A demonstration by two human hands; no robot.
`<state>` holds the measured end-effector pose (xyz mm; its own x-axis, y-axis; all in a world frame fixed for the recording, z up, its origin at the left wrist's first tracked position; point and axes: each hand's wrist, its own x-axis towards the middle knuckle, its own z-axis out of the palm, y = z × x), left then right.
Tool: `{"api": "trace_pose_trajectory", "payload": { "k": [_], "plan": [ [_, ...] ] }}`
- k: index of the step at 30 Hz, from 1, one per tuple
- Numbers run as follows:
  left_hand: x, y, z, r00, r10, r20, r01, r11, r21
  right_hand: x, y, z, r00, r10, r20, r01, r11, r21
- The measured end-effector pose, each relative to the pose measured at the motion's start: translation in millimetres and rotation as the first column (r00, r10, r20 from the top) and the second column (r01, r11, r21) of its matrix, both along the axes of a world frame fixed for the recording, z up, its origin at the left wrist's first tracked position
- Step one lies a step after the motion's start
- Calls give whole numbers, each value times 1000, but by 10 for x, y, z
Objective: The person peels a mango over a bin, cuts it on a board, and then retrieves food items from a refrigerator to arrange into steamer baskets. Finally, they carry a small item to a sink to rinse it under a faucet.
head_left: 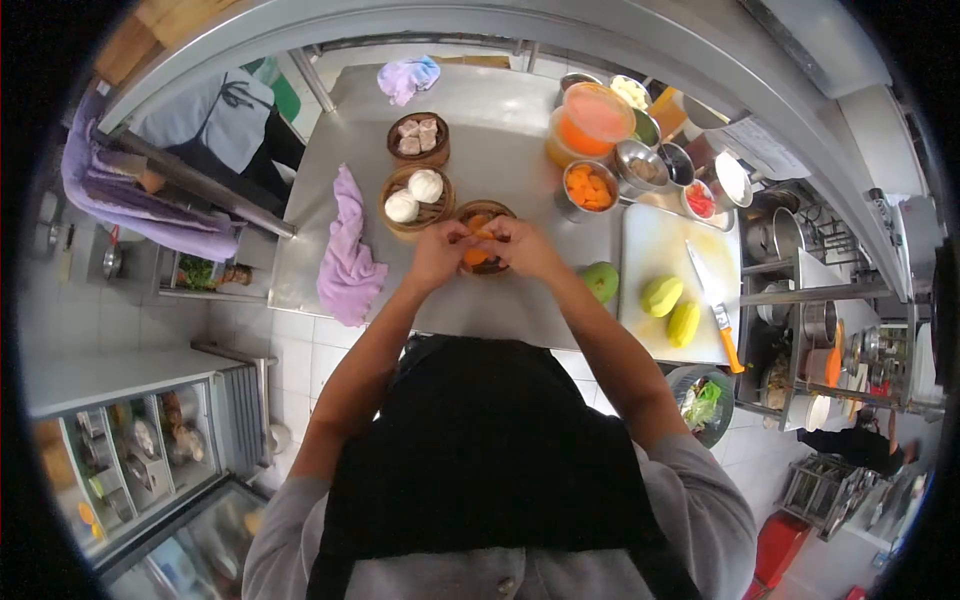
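Both hands meet over a small round bamboo basket (487, 208) that has orange pieces (476, 257) in it. My left hand (441, 252) is at its left side, fingers pinched at the basket's middle. From the right, my right hand (522, 248) comes in with its fingertips pressed together, close to the left ones. What the fingertips hold is too small to name. A larger bamboo basket with two white buns (425, 186) stands just up and left, and beyond it is one with several pale dumplings (418, 136).
A purple cloth (346, 245) lies left. To the right are a metal cup of orange pieces (588, 188), a green fruit (600, 281), and a white cutting board (645, 225) with peeled yellow-green pieces (683, 324) and an orange-handled knife (722, 318). A person (225, 120) stands behind the left shelf post.
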<state>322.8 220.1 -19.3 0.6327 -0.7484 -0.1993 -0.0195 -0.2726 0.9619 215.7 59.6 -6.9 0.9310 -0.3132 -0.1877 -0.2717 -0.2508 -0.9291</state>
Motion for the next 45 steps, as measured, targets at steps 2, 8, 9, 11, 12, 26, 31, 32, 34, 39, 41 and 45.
{"api": "trace_pose_trajectory", "payload": {
  "k": [2, 8, 9, 11, 12, 26, 31, 32, 34, 39, 41, 45],
  "plan": [
    [-22, -70, 2, 993, 58, -107, -57, 998, 10, -13, -74, -101, 999, 16, 28, -15, 1000, -21],
    [60, -114, -79, 992, 6, 125, -17, 996, 87, 34, -223, -163, 990, 21, 139, 36, 919, -393],
    [61, -132, -89, 992, 12, 124, -23, 995, 93, 39, -218, -164, 992, 34, 125, 16, 925, -381],
    [51, -164, -100, 931, -80, 356, 39, 992, 122, 69, -229, -246, 992, 65, 110, -20, 930, -367],
    [35, -157, -106, 933, -67, 354, 23, 992, 127, 90, -232, -324, 992, 85, 93, -34, 891, -453],
    [-126, -158, -72, 722, -204, 662, -80, 925, 372, 42, -48, -244, 993, 103, -60, -111, 601, -792],
    [-323, 576, -64, 751, 24, 660, 28, 997, -68, -316, 352, 313, 974, 81, 211, 60, 807, -588],
    [-353, 830, 102, 828, -37, 560, 6, 998, 58, -371, 500, 469, 990, 76, 117, -7, 864, -504],
    [-385, 1473, -43, 821, -61, 568, 8, 995, 96, -451, 881, 405, 990, 130, 61, -91, 899, -428],
    [-596, 3611, -1403, 921, 20, 388, -157, 932, 325, -235, 2373, -94, 842, 538, -45, -540, 838, -74],
    [-1221, 4624, -1605, 899, -183, 398, -293, 424, 857, -48, 3065, 0, 713, 695, -90, -686, 665, -296],
    [-1814, 5924, -1946, 986, 124, -116, 34, 524, 851, 432, 3928, 73, 349, 932, -95, -911, 314, -269]
  ]
}}
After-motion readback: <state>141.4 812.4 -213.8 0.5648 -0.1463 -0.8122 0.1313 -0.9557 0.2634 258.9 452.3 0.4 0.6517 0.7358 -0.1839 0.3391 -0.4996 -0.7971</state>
